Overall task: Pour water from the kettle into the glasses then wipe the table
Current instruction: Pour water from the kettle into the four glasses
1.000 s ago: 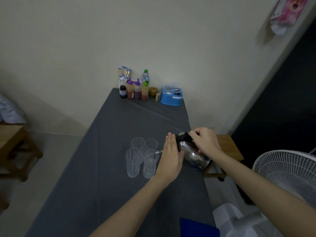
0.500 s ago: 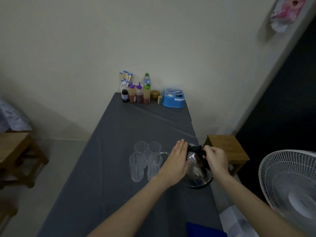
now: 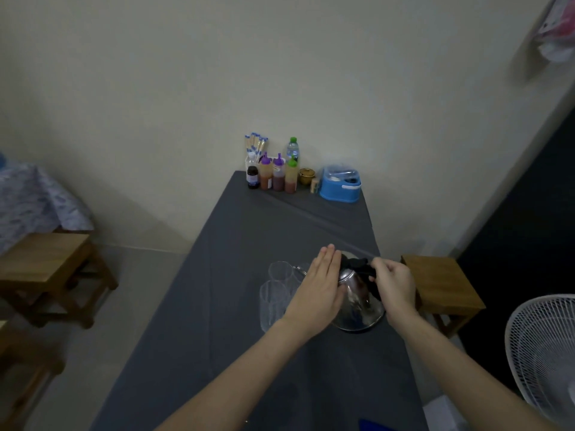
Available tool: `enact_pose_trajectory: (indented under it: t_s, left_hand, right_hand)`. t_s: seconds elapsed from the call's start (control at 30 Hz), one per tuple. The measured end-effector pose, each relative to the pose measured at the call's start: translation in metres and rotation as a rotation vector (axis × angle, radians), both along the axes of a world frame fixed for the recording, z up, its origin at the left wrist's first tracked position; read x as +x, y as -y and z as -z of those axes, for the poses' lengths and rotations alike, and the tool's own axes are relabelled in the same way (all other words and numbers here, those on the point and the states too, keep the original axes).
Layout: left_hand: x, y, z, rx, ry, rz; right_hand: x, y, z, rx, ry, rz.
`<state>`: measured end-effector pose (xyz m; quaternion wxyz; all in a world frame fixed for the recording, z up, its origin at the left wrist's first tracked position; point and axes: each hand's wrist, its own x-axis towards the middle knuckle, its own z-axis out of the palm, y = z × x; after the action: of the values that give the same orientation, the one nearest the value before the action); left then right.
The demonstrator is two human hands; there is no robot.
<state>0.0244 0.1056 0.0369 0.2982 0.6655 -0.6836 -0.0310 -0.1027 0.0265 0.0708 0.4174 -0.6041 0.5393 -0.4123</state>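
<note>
Now the kettle (image 3: 357,301), on the table (image 3: 236,306) beside the glasses (image 3: 275,301), is gripped by its black handle in the right hand (image 3: 393,287) and steadied by the flat, open left hand (image 3: 320,290), probably so it can be tipped safely.

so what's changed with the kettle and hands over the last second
The kettle has gone from tilted toward the glasses to standing on the table. The right hand has slid along and still grips the black handle. The left hand stays flat and open against the kettle's side. The glasses and the bottles at the far end have not moved.
</note>
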Motion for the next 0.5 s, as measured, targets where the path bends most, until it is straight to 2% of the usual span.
enact_pose_trajectory:
  t_s: [0.3, 0.5]
  left_hand:
    - [0.007, -0.012, 0.011, 0.024, -0.34, -0.136]
    - [0.003, -0.012, 0.013, -0.003, -0.45, -0.177]
  right_hand:
    - [0.032, 0.01, -0.018, -0.265, -0.374, -0.169]
    - [0.04, 0.015, -0.031, -0.318, -0.47, -0.253]
